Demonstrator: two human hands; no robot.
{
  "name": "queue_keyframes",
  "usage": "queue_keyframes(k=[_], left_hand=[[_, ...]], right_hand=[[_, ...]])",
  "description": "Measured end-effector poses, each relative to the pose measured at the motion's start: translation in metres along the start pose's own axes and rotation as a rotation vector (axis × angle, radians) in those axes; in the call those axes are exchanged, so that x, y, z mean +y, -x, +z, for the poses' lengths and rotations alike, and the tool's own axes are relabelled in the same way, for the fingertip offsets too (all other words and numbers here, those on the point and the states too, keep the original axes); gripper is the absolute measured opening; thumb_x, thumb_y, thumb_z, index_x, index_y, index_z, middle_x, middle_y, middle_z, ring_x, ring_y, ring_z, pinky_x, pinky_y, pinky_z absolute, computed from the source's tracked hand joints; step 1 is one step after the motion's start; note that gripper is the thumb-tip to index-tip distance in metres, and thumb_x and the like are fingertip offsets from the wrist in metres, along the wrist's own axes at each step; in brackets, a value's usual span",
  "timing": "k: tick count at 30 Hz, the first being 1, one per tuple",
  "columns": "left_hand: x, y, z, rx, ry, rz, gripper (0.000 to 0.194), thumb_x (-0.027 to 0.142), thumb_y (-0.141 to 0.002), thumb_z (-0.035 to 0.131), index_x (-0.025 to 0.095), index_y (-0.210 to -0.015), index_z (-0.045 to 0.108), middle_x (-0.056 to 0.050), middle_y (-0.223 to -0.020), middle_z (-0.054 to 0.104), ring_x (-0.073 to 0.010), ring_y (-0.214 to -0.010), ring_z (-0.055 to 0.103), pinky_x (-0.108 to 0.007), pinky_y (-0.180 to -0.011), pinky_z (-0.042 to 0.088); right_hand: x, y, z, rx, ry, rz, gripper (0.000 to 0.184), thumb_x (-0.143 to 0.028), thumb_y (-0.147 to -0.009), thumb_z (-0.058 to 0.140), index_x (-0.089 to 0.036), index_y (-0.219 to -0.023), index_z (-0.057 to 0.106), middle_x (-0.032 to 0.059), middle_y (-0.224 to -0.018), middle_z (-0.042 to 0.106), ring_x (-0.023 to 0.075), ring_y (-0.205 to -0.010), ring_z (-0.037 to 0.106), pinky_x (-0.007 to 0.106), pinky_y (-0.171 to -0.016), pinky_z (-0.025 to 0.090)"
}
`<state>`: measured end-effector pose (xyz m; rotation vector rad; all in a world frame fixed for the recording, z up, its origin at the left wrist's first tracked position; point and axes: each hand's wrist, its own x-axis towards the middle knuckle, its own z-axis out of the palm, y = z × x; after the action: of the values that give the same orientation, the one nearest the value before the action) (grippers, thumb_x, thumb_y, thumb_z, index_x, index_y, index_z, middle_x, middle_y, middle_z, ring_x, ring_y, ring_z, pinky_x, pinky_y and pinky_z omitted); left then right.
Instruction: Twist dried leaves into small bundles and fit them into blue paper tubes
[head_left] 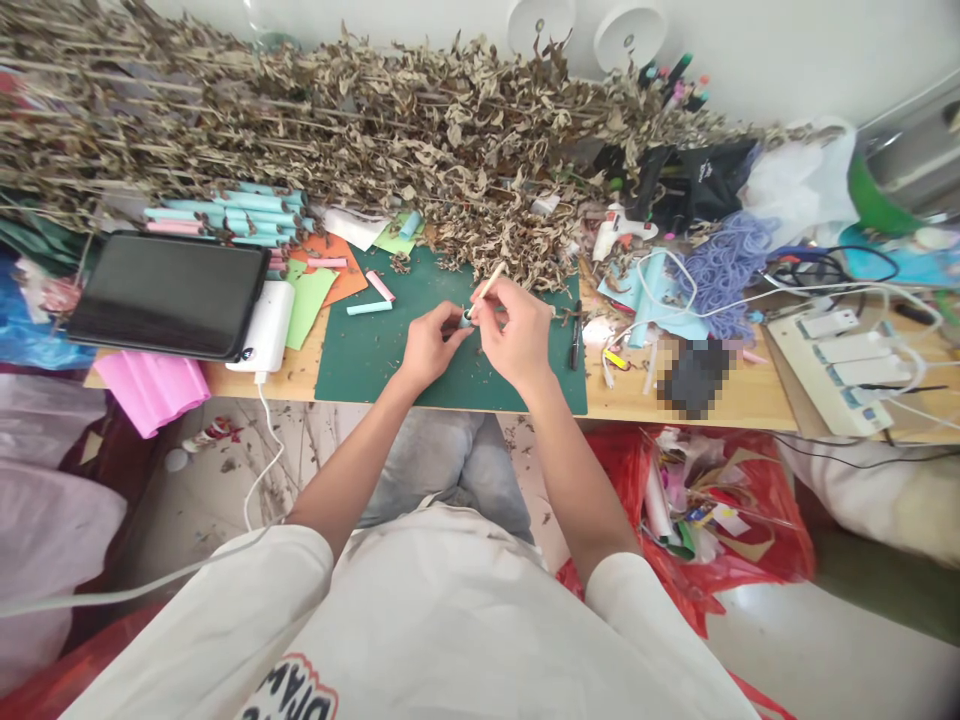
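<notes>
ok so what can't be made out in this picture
All in the head view:
Blue piece at the left hand: mostly covered by that hand.
Tip of the pale stick in the right hand: too small.
Dark item on the right: pixelated.
Shirt print: cut by the bottom edge.

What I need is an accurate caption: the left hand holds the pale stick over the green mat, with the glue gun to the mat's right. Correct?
Not quite: the head view shows the pale stick in the right hand, not the left hand. The green mat and glue gun are as you say.
</notes>
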<state>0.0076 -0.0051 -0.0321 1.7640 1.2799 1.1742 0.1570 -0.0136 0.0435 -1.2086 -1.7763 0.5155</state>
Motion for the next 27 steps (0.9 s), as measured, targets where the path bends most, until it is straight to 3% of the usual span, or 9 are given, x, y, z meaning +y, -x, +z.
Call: queue_keyframes(k=[5, 12, 17, 27], left_hand=[[0.004, 0.0, 0.0, 0.012, -0.01, -0.012, 0.01, 0.023, -0.083, 0.069, 0.02, -0.088, 0.061, -0.001, -0.086, 0.071, -0.0144, -0.077, 0.068, -0.028, -0.075, 0.059], [0.0, 0.0, 0.0, 0.007, -0.001, -0.012, 0.007, 0.023, -0.084, 0.066, 0.02, -0.09, 0.063, -0.001, -0.086, 0.071, -0.0146, -0.078, 0.067, -0.028, -0.076, 0.058], [0.004, 0.0, -0.001, 0.018, -0.009, -0.005, 0.008, 0.019, -0.082, 0.067, 0.02, -0.088, 0.062, -0.001, -0.085, 0.07, -0.0145, -0.076, 0.067, -0.028, -0.074, 0.057], [0.002, 0.0, -0.001, -0.001, 0.018, -0.025, 0.007, 0.02, -0.083, 0.065, 0.02, -0.09, 0.062, -0.001, -0.087, 0.071, -0.0144, -0.079, 0.067, -0.028, -0.077, 0.058]], right_hand=[[-0.009, -0.002, -0.011, 0.07, -0.025, 0.046, 0.022, -0.038, -0.1, 0.044, -0.025, -0.103, 0.062, 0.0039, -0.094, 0.069, 0.0163, -0.081, 0.069, 0.031, -0.073, 0.061], [-0.003, 0.002, 0.003, 0.023, 0.033, 0.013, 0.021, -0.037, -0.1, 0.044, -0.024, -0.099, 0.06, 0.0051, -0.092, 0.068, 0.0172, -0.082, 0.068, 0.032, -0.076, 0.06], [-0.005, 0.001, -0.004, 0.086, 0.003, 0.053, 0.024, -0.038, -0.102, 0.039, -0.025, -0.104, 0.058, 0.0038, -0.093, 0.067, 0.0153, -0.078, 0.067, 0.03, -0.073, 0.058], [-0.001, -0.006, 0.003, -0.013, 0.103, 0.008, 0.017, -0.03, -0.1, 0.04, -0.024, -0.099, 0.056, 0.0052, -0.093, 0.065, 0.0178, -0.084, 0.064, 0.034, -0.081, 0.055]])
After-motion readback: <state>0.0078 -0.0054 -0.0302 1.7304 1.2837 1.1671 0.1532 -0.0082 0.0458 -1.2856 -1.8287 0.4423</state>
